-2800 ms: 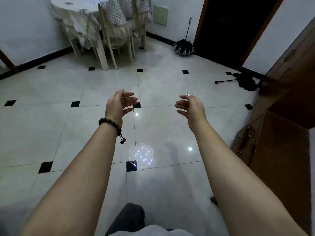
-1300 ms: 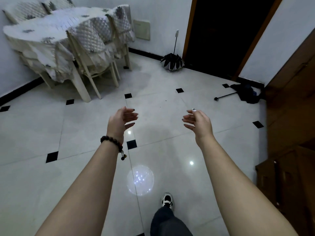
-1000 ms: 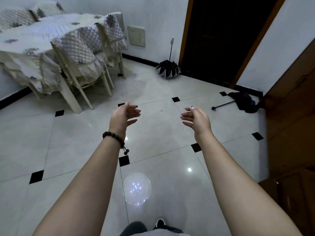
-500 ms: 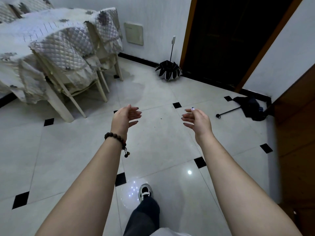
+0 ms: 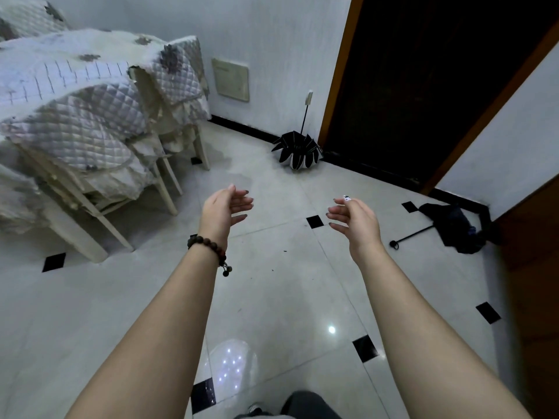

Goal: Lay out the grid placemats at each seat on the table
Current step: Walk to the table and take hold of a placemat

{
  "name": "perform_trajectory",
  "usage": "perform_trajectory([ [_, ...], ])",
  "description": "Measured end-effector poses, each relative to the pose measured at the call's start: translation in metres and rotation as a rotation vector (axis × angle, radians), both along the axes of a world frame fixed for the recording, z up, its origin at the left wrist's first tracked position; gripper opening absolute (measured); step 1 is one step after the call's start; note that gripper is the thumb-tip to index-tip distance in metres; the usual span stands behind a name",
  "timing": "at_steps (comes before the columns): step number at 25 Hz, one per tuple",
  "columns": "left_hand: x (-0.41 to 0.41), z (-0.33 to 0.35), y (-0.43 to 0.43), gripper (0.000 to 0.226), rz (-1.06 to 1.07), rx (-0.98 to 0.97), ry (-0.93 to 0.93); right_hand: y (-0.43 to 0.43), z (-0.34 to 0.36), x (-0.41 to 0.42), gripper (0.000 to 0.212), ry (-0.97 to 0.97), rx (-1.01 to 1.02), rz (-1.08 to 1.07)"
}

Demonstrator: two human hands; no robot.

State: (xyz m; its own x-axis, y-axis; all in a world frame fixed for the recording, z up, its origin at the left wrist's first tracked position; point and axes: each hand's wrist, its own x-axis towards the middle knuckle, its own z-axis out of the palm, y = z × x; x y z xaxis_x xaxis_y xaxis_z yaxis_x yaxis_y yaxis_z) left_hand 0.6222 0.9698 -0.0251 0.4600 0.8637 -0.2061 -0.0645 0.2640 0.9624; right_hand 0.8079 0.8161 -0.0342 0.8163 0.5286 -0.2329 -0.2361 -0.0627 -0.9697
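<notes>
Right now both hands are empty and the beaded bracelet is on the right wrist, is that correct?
Not quite. The head view shows the beaded bracelet on the left wrist. The left hand and the right hand are indeed empty.

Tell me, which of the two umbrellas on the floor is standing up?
The black-and-white umbrella beside the dark doorway: it stands on its canopy, handle pointing up. The dark umbrella near the right wall lies flat on the tiles.

The cloth-covered dining table (image 5: 45, 71) ran off the left edge, its grid-lined white placemat (image 5: 69, 77) blurred and partly hidden behind the quilted grey chair cover (image 5: 78, 131)
</notes>
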Motion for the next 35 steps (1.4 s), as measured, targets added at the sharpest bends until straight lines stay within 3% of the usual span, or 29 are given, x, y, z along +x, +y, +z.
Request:
perform_trajectory([
  [10,0.148,-0.032,0.136,0.030,0.019,-0.032,0.022,0.145,-0.024,0.147,0.020,0.039,-0.001,-0.004],
  [19,0.292,-0.003,0.273,0.031,0.099,-0.004,0.011,0.289,0.006,0.312,0.020,-0.012,-0.011,0.036],
  [30,0.382,-0.032,0.440,0.031,0.145,-0.012,0.023,0.470,-0.026,0.406,0.019,0.003,-0.056,0.142],
  [35,0.430,-0.038,0.569,0.031,0.170,-0.058,0.029,0.609,-0.018,0.456,0.020,0.026,-0.072,0.175],
])
